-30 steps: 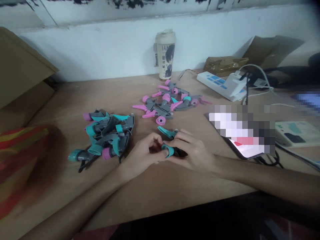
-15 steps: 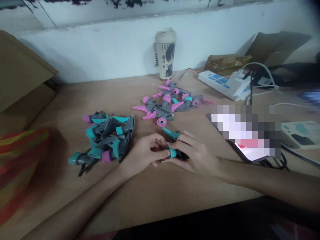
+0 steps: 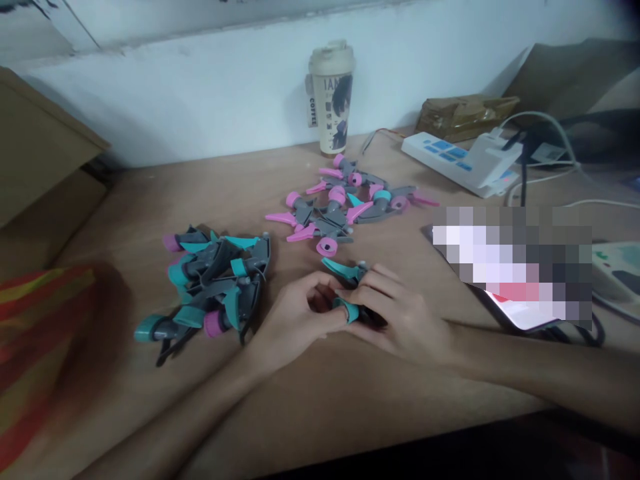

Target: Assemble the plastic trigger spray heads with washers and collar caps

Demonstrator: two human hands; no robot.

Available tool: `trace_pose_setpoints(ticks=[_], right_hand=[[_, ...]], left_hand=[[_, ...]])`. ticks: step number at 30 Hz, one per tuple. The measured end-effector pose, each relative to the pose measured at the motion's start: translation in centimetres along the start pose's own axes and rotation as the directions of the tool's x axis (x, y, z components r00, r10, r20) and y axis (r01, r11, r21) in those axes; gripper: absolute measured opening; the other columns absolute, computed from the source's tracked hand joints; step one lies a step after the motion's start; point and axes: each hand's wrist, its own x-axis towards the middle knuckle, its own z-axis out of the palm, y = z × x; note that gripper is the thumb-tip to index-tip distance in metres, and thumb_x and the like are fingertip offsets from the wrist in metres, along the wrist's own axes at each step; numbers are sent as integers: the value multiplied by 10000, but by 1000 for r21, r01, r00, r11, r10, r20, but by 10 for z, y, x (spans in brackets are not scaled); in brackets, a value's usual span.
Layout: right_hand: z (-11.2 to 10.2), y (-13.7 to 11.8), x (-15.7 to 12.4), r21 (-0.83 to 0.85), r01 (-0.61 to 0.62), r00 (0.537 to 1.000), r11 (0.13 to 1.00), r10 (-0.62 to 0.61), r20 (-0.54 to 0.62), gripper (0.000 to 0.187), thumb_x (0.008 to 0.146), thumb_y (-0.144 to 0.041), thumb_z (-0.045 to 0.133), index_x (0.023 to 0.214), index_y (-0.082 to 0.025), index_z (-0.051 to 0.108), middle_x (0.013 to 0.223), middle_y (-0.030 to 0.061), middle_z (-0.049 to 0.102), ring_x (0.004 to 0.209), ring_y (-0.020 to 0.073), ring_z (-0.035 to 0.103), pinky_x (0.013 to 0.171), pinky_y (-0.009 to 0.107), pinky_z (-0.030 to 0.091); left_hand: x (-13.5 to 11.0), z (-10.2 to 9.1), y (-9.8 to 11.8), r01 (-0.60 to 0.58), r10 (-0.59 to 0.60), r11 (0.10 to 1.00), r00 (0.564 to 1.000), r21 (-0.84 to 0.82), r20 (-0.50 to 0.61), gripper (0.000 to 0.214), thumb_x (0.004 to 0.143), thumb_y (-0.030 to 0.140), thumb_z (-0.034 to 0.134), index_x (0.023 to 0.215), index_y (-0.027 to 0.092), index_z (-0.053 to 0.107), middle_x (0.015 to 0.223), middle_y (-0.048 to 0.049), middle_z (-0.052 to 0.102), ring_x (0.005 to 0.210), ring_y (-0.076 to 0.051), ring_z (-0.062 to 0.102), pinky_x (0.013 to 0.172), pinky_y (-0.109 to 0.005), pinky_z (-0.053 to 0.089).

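My left hand point(image 3: 295, 317) and my right hand point(image 3: 400, 313) meet low over the wooden table point(image 3: 310, 393). Together they grip one spray-trigger head point(image 3: 350, 307) with a teal collar and a dark body. Its teal lever sticks out behind my right fingers. My left fingertips pinch at the teal collar, while my right fingers wrap the body. To the left lies a pile of grey and teal trigger heads point(image 3: 215, 280). Behind my hands lies a looser pile of grey and pink trigger heads point(image 3: 340, 207).
A lidded coffee cup point(image 3: 331, 97) stands at the wall. A white power strip point(image 3: 460, 160) with cables lies at the back right, near a brown packet point(image 3: 465, 113). Cardboard point(image 3: 40, 167) leans at the left. Red and yellow cloth point(image 3: 35, 347) fills the near left.
Both hands stay closed on the trigger head and shift slightly right and down in the picture. My fingers have shifted a little on the teal collar. The piles have not moved.
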Motion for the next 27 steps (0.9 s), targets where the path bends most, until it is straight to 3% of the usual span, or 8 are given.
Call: trace_pose_setpoints(ticks=[6, 15, 27], right_hand=[[2, 2, 0, -4, -2, 1000, 1000, 3, 25, 176, 846, -298, 542, 855, -138, 614, 764, 69, 574, 756, 192, 461, 676, 328, 441], [0, 1, 0, -20, -38, 997, 999, 39, 59, 183, 858, -316, 519, 862, -164, 619, 799, 70, 587, 801, 204, 496, 679, 342, 444], [1, 1, -1, -53, -23, 998, 998, 25, 51, 196, 848, -315, 537, 895, -149, 630, 792, 69, 589, 792, 206, 487, 672, 344, 436]], left_hand=[[-1, 1, -2, -66, 69, 994, 997, 85, -37, 132, 687, 156, 604, 813, 163, 564, 662, 33, 526, 575, -91, 467, 523, -199, 398], [-2, 3, -4, -93, 109, 968, 992, 235, -57, 130, 712, 172, 588, 834, 181, 544, 703, 23, 568, 589, -105, 505, 504, -197, 381], [-3, -1, -5, -61, 66, 983, 997, 175, -26, 157, 743, 245, 607, 858, 181, 522, 741, 17, 550, 626, -111, 517, 558, -222, 413]])
